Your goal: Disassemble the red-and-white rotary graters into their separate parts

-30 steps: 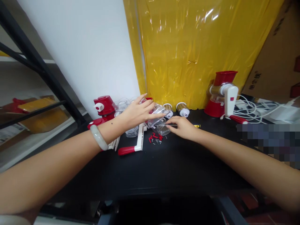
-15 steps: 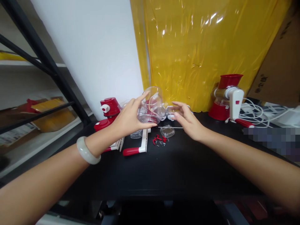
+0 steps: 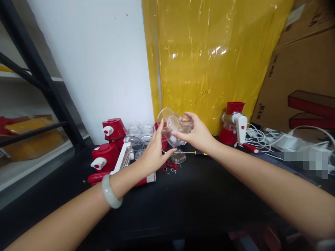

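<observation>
A clear plastic housing [image 3: 174, 125], with a round open mouth at its upper left, is held above the black table. My right hand [image 3: 200, 132] grips its right side, thumb in front and fingers behind. My left hand [image 3: 154, 151] is at the housing's left side, fingers stretched upward and thumb spread apart. Whether its fingertips touch the plastic I cannot tell. Beneath the hands lie a flat clear cover [image 3: 178, 157], several small red parts [image 3: 167, 166] and loose screws [image 3: 171, 170]. Behind the cover, a screwdriver [image 3: 201, 153] with a yellow and black handle lies partly hidden.
Red bases [image 3: 106, 155] and white crank handles [image 3: 123, 157] sit at left, with several clear housings [image 3: 138, 130] behind my left hand. An assembled red-and-white hand-crank grater [image 3: 232, 123] stands at right, beside tangled white cables [image 3: 259, 137]. Yellow wrapping [image 3: 188, 62] covers the back.
The clear housing has passed from my left hand to my right and is now tilted. My left fingers have opened. The camera view has shifted, showing more of the carton at right.
</observation>
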`<state>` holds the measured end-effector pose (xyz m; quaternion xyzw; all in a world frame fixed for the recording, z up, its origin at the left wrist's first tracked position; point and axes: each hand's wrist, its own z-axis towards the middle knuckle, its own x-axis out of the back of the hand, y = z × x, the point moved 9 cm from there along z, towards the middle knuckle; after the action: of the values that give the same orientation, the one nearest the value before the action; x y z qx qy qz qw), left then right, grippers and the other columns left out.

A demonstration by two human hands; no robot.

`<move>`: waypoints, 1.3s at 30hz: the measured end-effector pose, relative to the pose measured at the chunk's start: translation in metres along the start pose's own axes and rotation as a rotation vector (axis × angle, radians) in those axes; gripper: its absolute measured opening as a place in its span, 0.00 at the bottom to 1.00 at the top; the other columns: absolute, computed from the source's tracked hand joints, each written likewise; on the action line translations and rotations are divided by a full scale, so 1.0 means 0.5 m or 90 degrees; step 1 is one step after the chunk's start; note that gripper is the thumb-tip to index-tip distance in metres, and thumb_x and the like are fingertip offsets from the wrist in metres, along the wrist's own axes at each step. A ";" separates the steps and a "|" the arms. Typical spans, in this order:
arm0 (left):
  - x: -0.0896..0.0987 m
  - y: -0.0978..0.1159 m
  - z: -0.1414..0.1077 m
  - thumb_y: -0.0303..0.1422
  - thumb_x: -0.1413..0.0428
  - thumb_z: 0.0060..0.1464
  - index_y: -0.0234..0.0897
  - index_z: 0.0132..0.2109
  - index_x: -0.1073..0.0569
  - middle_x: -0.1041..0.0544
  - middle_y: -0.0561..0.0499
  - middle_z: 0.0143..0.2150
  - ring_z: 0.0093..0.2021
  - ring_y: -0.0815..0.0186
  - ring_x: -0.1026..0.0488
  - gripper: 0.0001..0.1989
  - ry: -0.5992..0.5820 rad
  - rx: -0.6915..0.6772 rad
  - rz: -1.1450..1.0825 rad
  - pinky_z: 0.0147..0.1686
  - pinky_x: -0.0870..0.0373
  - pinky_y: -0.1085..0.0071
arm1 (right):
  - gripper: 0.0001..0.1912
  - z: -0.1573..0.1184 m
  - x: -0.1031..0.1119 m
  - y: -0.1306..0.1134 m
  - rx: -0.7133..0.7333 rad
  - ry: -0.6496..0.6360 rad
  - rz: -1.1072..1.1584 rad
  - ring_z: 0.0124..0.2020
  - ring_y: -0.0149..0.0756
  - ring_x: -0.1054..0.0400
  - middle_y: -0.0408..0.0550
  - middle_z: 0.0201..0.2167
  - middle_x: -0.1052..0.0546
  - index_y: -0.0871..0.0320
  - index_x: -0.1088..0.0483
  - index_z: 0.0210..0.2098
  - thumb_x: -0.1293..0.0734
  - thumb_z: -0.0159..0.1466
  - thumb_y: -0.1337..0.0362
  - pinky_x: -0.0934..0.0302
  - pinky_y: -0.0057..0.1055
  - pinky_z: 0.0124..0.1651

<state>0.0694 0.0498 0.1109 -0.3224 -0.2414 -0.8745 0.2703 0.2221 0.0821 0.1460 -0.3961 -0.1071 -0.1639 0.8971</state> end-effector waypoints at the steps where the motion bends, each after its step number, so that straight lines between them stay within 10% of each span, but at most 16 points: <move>1: -0.008 0.002 0.002 0.42 0.43 0.60 0.45 0.73 0.70 0.49 0.36 0.73 0.71 0.47 0.48 0.50 -0.028 -0.005 -0.009 0.67 0.44 0.47 | 0.49 0.009 0.013 0.005 0.003 0.012 -0.019 0.56 0.51 0.31 0.59 0.54 0.28 0.59 0.42 0.64 0.22 0.48 0.52 0.38 0.51 0.61; 8: -0.018 -0.027 -0.049 0.45 0.47 0.62 0.42 0.61 0.31 0.32 0.42 0.63 0.65 0.52 0.36 0.24 -0.176 0.036 0.063 0.63 0.37 0.50 | 0.51 0.091 0.214 0.161 -0.138 0.166 -0.287 0.58 0.58 0.33 0.66 0.56 0.28 0.68 0.41 0.64 0.22 0.46 0.56 0.42 0.52 0.63; 13: 0.008 -0.085 -0.077 0.44 0.46 0.61 0.40 0.54 0.26 0.27 0.43 0.57 0.60 0.52 0.31 0.20 -0.176 0.040 0.111 0.60 0.34 0.50 | 0.50 0.094 0.301 0.299 -0.214 0.213 -0.417 0.59 0.58 0.34 0.68 0.56 0.29 0.68 0.40 0.62 0.21 0.46 0.55 0.39 0.48 0.59; 21: 0.008 -0.111 -0.078 0.43 0.46 0.61 0.39 0.53 0.25 0.25 0.44 0.54 0.57 0.54 0.29 0.18 -0.187 0.065 0.117 0.57 0.32 0.52 | 0.42 0.084 0.238 0.389 -0.284 0.147 -0.488 0.52 0.56 0.30 0.68 0.49 0.26 0.70 0.35 0.55 0.22 0.48 0.53 0.35 0.42 0.52; 39: -0.002 -0.101 -0.075 0.43 0.47 0.61 0.40 0.52 0.25 0.25 0.44 0.53 0.57 0.55 0.30 0.17 -0.188 0.050 0.115 0.58 0.33 0.53 | 0.43 0.095 0.173 0.405 -0.255 0.146 -0.458 0.53 0.55 0.32 0.70 0.50 0.29 0.70 0.36 0.54 0.22 0.49 0.50 0.37 0.43 0.55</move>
<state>0.0219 0.0647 0.0724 -0.4569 -0.2823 -0.7796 0.3221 0.3759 0.2273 0.0684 -0.4789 -0.1042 -0.5269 0.6944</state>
